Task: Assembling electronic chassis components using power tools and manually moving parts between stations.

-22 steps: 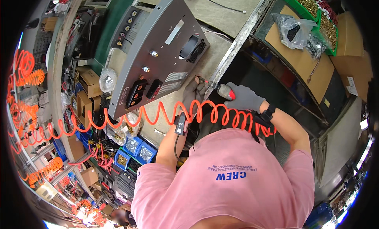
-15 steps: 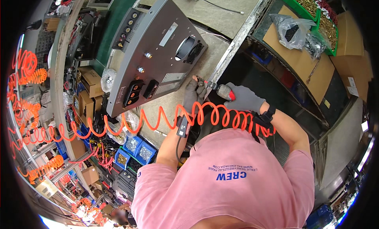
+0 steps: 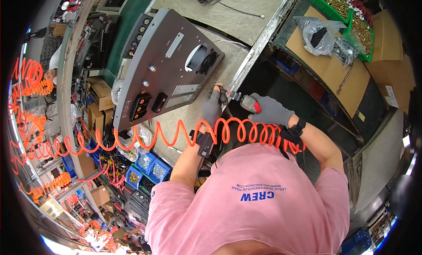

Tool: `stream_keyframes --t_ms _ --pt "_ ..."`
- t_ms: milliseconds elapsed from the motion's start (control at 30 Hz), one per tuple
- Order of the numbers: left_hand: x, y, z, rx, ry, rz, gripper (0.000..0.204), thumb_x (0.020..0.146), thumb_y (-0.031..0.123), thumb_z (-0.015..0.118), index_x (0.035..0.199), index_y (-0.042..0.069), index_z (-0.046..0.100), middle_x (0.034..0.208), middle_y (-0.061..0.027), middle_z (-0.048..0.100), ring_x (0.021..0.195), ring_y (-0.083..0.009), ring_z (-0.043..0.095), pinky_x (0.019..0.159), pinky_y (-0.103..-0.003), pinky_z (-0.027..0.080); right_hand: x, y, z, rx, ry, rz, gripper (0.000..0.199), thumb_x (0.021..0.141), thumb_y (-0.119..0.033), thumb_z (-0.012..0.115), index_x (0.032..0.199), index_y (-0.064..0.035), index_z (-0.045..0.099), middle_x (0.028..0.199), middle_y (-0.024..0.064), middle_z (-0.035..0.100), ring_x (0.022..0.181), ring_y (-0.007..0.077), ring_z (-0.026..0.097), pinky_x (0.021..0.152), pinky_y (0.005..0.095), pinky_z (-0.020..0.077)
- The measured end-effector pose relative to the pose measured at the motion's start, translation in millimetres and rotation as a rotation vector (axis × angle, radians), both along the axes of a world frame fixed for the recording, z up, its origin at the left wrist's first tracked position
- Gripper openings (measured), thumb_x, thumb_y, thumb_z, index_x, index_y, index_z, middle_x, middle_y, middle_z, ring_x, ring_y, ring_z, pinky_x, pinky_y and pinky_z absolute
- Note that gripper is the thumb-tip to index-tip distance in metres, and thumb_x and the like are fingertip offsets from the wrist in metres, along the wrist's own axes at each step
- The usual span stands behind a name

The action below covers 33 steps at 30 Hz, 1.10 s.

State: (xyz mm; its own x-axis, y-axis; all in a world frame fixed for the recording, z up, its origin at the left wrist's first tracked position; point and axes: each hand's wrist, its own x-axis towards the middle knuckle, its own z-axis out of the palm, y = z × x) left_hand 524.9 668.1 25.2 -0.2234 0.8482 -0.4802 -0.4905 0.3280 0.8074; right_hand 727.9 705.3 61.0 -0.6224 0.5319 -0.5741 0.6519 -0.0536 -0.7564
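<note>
My gloved right hand (image 3: 273, 110) is wrapped round a grey and red power screwdriver (image 3: 249, 102), whose tip points left. Close to that tip is my gloved left hand (image 3: 212, 108). Its thumb and bare fingertip are pinched together on something too small to make out. Left of both hands, a dark grey metal panel (image 3: 169, 72) stands tilted on the worktable (image 3: 239, 28). It carries a round fan opening (image 3: 197, 58), rows of slots, two metal posts and black sockets (image 3: 140, 106). An orange coiled hose (image 3: 179, 134) passes across my left wrist toward my right forearm.
A pale metal table edge (image 3: 259, 58) runs diagonally beyond my hands. At right, a cardboard sheet (image 3: 321, 63) bears a plastic bag (image 3: 313, 31) of black parts beside green trays (image 3: 350, 22) of brass-coloured parts. Blue bins (image 3: 145, 170) of small hardware stand at lower left.
The panel and table appear shifted slightly left and the panel a little lower in the picture. My left hand has turned slightly near the screwdriver tip; my right hand keeps its grip.
</note>
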Motion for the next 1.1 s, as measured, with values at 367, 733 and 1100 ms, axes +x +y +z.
stream_keyframes --t_ms 367,733,1100 --pt "-10.6 31.2 39.2 -0.089 0.53 -0.07 0.033 0.092 0.031 0.048 0.103 0.001 0.054 0.063 0.002 0.043 0.049 -0.0083 0.034 0.047 -0.024 0.03 -6.0 23.0 -21.0 0.097 0.017 -0.12 0.058 0.067 -0.036 0.064 0.111 -0.0045 0.045 0.086 0.0211 0.06 0.081 0.0379 0.059 0.072 0.0419 0.0465" --pt "-24.1 110.4 63.4 -0.055 1.641 -0.474 0.04 0.077 0.033 0.065 0.095 -0.002 0.056 0.088 -0.0199 0.061 0.084 -0.0351 0.06 0.068 -0.043 0.045 -20.4 56.1 -63.6 0.084 -0.073 -0.137 0.069 0.064 -0.039 0.062 0.118 -0.0004 0.044 0.091 0.022 0.06 0.086 0.0369 0.059 0.075 0.04 0.0469" --pt "-31.1 123.5 54.0 -0.047 1.643 -0.639 0.044 0.074 0.042 0.064 0.079 -0.002 0.061 0.076 -0.0213 0.06 0.072 -0.0367 0.059 0.063 -0.043 0.045 -22.7 65.9 -59.7 0.039 -0.029 -0.16 0.065 0.064 -0.038 0.062 0.116 -0.0012 0.047 0.09 0.0211 0.061 0.085 0.0359 0.06 0.074 0.0399 0.0468"
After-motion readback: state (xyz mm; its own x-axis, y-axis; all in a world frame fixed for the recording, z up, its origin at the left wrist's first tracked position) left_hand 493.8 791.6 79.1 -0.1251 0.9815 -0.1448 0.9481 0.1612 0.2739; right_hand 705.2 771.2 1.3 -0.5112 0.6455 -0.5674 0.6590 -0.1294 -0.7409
